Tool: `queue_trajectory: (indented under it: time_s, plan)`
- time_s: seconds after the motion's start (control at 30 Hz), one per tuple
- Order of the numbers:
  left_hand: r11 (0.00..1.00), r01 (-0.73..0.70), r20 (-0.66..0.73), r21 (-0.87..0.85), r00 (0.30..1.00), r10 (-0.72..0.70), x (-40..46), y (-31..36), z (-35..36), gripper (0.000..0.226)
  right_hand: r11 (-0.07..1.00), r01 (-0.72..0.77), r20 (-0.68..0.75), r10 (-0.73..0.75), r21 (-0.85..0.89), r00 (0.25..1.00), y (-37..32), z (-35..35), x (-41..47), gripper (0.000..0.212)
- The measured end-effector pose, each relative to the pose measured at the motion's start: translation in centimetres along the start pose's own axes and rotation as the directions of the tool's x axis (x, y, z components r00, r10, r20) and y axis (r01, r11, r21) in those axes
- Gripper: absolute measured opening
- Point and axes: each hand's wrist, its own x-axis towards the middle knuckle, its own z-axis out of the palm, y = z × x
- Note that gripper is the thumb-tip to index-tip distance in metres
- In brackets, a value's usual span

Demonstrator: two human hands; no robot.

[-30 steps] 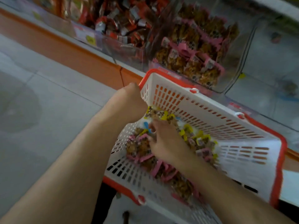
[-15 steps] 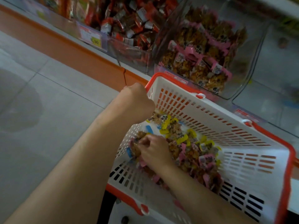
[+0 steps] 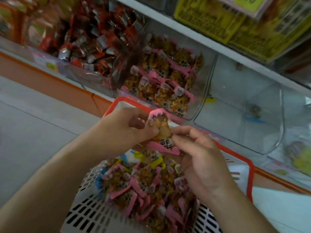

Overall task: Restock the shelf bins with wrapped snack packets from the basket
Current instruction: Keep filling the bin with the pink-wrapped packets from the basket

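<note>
**shelfwatcher:** ok so where are the snacks right now? Both hands look busy.

**binrunner:** Yep. The left hand (image 3: 122, 130) has its thumb and fingers curled around a pink-edged clear snack packet with brown filling (image 3: 158, 126), held up above the white slotted plastic basket with the red rim (image 3: 94, 214). The right hand (image 3: 202, 158) pinches the lower edge of the same little bunch, thumb and forefinger closed on it, the other fingers loosely curled. Looks like at least 2 packets in that bunch, but I can't tell the exact count.

**shelfwatcher:** and the basket?

**binrunner:** Right under the hands, holding a heap of wrapped packets (image 3: 144, 187), mostly pink-edged with a few yellow and blue ones mixed in near the top of the pile.

**shelfwatcher:** which bin is closest?

**binrunner:** The clear plastic shelf bin of matching pink-edged packets (image 3: 165, 81) sits just behind the held bunch, up against the basket's far rim. To its left there's a clear bin of red and silver wrapped snacks (image 3: 87, 39). To its right a clear bin that's nearly bare (image 3: 244, 106), with 1 small item on its floor, too blurry to identify. Above, a white shelf edge (image 3: 193, 32) with yellow boxes (image 3: 218, 17) on top.
</note>
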Motion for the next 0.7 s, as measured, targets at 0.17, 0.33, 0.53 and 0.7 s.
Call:
queue_trajectory:
  time_s: [0.17, 0.33, 0.53, 0.7]
  plan:
    - [0.986, -0.090, -0.053, -0.143, 0.995, 0.083, 0.6, 0.7, 1.5, 0.011, 0.935, 0.167, 0.046, -0.161, -0.314, 0.986, -0.4, -0.3, 0.8, 0.022]
    - [0.971, -0.142, -0.074, -0.193, 0.989, 0.130, 1.1, 1.4, 2.0, 0.015, 0.956, 0.133, 0.089, -0.114, -0.263, 0.990, -1.0, -1.0, 1.3, 0.018]
    - [0.976, -0.162, -0.146, -0.145, 0.979, 0.141, 1.4, 2.0, 3.8, 0.030, 0.961, 0.127, 0.045, -0.120, -0.247, 0.992, -1.1, -2.3, 2.1, 0.018]
    - [0.979, -0.188, -0.347, -0.072, 0.925, 0.152, 1.7, 2.6, 6.0, 0.039, 0.941, 0.128, -0.001, -0.135, -0.314, 0.991, -1.0, -1.8, 2.7, 0.034]
